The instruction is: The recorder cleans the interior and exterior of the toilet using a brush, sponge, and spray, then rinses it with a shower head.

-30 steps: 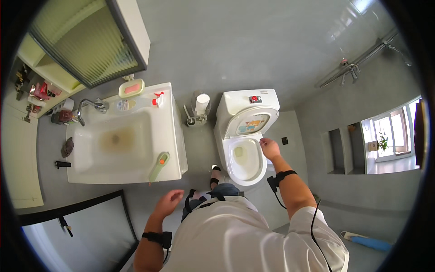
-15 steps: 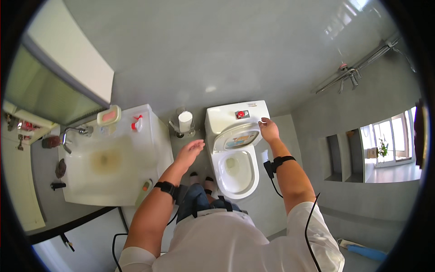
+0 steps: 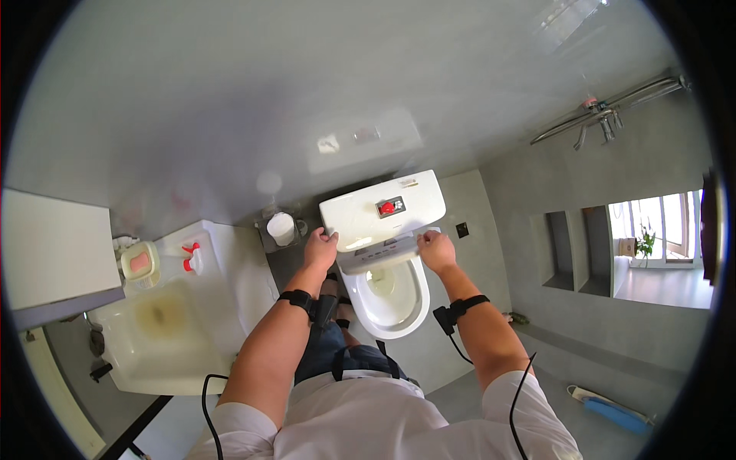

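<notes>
White toilet lid stands tilted between tank and bowl. Right hand curls at its right edge, left hand beside its left end; whether either grips it, I cannot tell.

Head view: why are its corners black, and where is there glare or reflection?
In the head view, the corners are black, likely from the wide fisheye lens; in the same view, the window looks washed out by daylight; also in the head view, the glossy grey wall carries a pale reflection above the toilet tank.
</notes>
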`<action>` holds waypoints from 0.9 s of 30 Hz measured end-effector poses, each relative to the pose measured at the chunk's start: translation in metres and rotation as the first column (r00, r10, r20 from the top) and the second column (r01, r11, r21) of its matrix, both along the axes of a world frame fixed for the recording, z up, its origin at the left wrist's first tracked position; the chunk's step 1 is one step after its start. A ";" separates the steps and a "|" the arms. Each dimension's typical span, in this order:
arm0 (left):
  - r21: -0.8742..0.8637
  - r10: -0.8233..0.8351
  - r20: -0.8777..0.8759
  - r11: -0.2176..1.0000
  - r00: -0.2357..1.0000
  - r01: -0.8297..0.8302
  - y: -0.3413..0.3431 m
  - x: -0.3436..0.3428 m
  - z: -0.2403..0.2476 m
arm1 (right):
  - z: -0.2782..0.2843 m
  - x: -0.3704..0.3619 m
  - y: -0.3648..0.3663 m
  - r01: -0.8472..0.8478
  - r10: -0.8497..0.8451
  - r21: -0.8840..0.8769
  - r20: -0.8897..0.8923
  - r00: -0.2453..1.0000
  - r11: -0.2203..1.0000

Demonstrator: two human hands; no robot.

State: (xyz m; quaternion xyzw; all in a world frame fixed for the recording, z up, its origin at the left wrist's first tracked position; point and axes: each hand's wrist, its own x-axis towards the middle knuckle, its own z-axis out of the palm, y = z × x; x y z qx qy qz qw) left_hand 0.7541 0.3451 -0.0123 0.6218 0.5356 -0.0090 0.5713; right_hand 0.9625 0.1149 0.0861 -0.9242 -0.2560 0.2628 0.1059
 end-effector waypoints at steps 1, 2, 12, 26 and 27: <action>0.070 -0.032 -0.047 0.997 0.998 0.036 -0.004 0.008 0.008 | -0.009 0.001 -0.008 0.136 -0.137 0.078 0.010 0.991 0.988; 0.140 -0.059 -0.096 0.987 0.994 0.072 -0.008 0.014 0.016 | -0.020 0.004 -0.013 0.265 -0.270 0.157 0.009 0.963 0.951; 0.033 0.041 -0.137 0.999 0.990 -0.037 0.000 0.034 0.043 | -0.111 0.065 0.000 0.374 -0.510 0.404 0.313 0.801 0.835; -0.011 -0.143 -0.218 0.990 0.966 0.144 0.009 0.046 0.023 | -0.087 0.150 0.031 0.807 -0.545 0.192 -0.648 0.531 0.558; -0.005 -0.188 -0.220 0.982 0.957 0.191 0.005 0.045 0.030 | -0.085 0.150 0.031 0.781 -0.608 0.168 -0.537 0.584 0.602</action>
